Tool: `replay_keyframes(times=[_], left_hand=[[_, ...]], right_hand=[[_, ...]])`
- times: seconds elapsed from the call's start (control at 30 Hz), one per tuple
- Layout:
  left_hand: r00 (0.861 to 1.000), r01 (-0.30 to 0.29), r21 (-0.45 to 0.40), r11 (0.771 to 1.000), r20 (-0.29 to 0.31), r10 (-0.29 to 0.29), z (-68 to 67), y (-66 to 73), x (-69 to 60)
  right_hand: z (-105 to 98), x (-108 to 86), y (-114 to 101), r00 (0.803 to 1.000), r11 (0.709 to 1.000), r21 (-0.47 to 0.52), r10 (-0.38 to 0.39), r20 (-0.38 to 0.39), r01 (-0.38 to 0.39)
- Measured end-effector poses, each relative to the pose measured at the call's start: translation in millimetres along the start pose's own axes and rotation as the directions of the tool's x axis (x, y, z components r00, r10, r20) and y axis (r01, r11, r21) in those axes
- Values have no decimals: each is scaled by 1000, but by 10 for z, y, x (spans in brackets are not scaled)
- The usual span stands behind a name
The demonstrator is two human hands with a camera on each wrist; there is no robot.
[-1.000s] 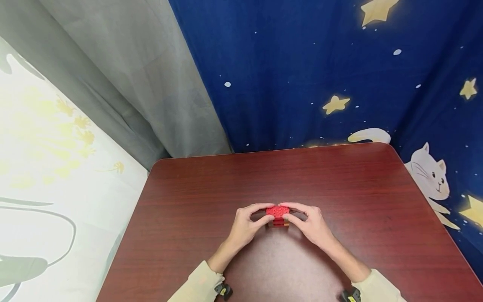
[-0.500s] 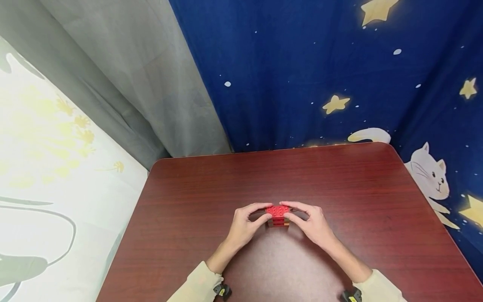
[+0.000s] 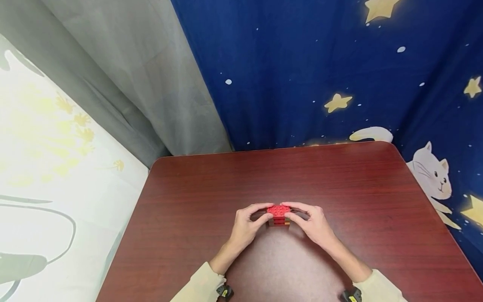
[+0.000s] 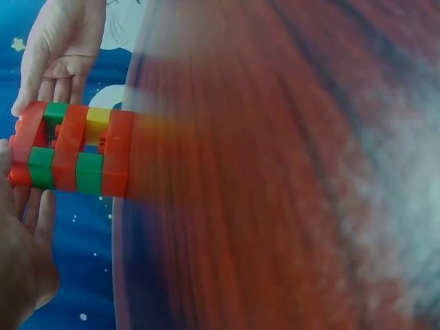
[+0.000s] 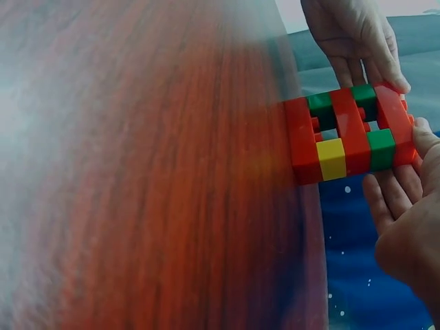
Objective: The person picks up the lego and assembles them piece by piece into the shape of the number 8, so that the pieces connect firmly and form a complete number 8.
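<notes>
A stack of toy building bricks [image 3: 279,211] stands upright on the table, with a red studded brick on top. Long red bricks form three levels, and small green bricks [image 4: 89,172] and a yellow brick [image 5: 331,159] sit between them with gaps. My left hand [image 3: 243,226] pinches the left end of the top red brick, thumb on the near side and fingers on the far side. At its right end, my right hand [image 3: 314,224] pinches the same brick in the same way. Some fingertips are hidden behind the stack.
The dark red-brown wooden table [image 3: 203,184] has its far edge beyond the stack. Behind it hang a grey curtain [image 3: 151,84] and a blue star-patterned curtain [image 3: 286,84]. A pale printed cloth [image 3: 75,167] hangs on the left.
Both thumbs have shifted slightly, and more studs show on the top brick than one second ago. The stack keeps its place on the table; the head view has shifted a little.
</notes>
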State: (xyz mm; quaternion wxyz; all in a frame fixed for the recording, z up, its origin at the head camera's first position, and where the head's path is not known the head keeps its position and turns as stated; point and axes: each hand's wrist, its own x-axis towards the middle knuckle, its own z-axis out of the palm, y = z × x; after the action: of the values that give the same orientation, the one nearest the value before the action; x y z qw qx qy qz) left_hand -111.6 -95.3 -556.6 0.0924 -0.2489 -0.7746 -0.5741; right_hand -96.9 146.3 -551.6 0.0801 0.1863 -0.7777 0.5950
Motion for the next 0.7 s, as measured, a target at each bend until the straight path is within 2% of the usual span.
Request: replay_keyframes(times=[0.3,0.53,0.7], left_hand=[[999,0,43,999,48,-2,-48,29,27],[1000,-13,102,995,28,10,-66,58,45],[1000,0,79,997,12,-1,-47,46,36]], right_hand=[[-25,-5,-25,999,999,11,44,30,-45],[-36,10,-64,998,999,-11,50,29,-50],[-25,16,-48,999,999,-26,45,27,-44]])
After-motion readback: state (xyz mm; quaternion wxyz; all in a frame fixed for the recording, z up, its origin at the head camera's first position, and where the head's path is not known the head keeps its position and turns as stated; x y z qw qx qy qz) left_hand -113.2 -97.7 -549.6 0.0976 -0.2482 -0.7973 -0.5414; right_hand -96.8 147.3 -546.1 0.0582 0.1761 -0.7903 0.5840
